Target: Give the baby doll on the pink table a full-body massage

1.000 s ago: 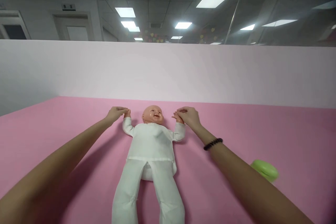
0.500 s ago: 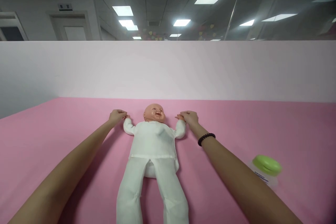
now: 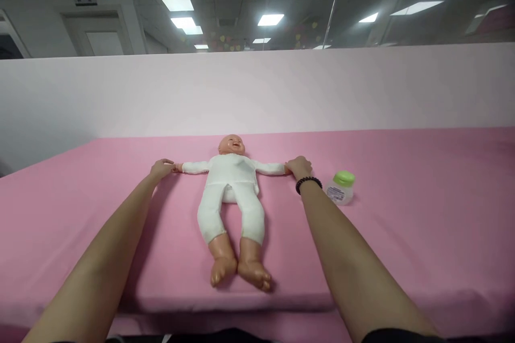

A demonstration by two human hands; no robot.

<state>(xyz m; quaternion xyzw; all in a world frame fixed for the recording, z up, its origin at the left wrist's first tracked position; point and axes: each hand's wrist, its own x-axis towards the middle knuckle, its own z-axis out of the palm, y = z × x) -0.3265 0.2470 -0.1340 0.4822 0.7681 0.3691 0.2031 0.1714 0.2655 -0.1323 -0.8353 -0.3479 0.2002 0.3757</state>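
Note:
A baby doll in a white cloth suit lies on its back on a pink padded mat, with bare plastic feet and its arms stretched out sideways. My left hand grips the doll's outstretched hand at the left end of its arm, fingertips over the small plastic fingers. At the other side, my right hand, with a dark beaded bracelet at the wrist, closes over the doll's other hand, which is mostly hidden beneath it.
A small clear bottle with a green cap stands upright on the mat, just right of my right hand. The mat's front edge runs across the bottom of the view. Behind the mat rises a pale pink partition, with an office ceiling and glass beyond.
The doll's arms have swung from up beside its head out to the sides, carried by my hands. The view has drawn back, now showing the doll's feet and the whole bottle.

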